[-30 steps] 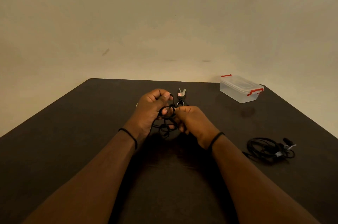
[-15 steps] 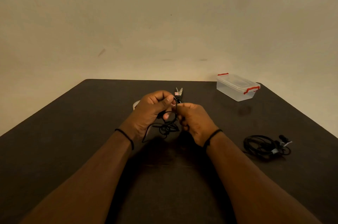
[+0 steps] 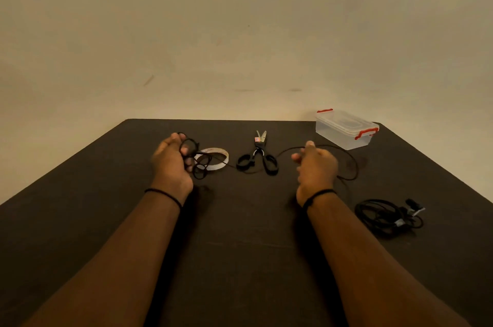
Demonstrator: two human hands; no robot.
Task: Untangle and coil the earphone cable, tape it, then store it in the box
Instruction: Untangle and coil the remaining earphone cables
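Earphone cable: now drawn out across the desk btwn the two hands, which have swung well apart; half a sec. ago they met at centre, both working one small knot of loops. Left hand grips the remaining bunch of black loops, fingers curled round it, the bunch hanging just in front of the tape roll. Right hand is held off to the right w/ fingers loosely curled; a strand runs in to it from the left and a long loop arcs out beyond it toward the box, so it appears to pinch or guide the cable, though the exact contact is blurred and can't be confirmed. Mid-span the strand passes low behind the scissors, which lie flat, blades pointing away. Reading: a length has been pulled free of the tangle, i.e. untangling is under way but not finished; loops remain in the left hand, and coiling, taping and boxing are not yet begun. Vs. earlier frames: scissors and tape roll, formerly mostly hidden behind the joined hands, are fully exposed. Box, clear w/ red latches, lid on, sits at the far right of the desk, unchanged; a second cable bundle lies near right, likewise untouched.
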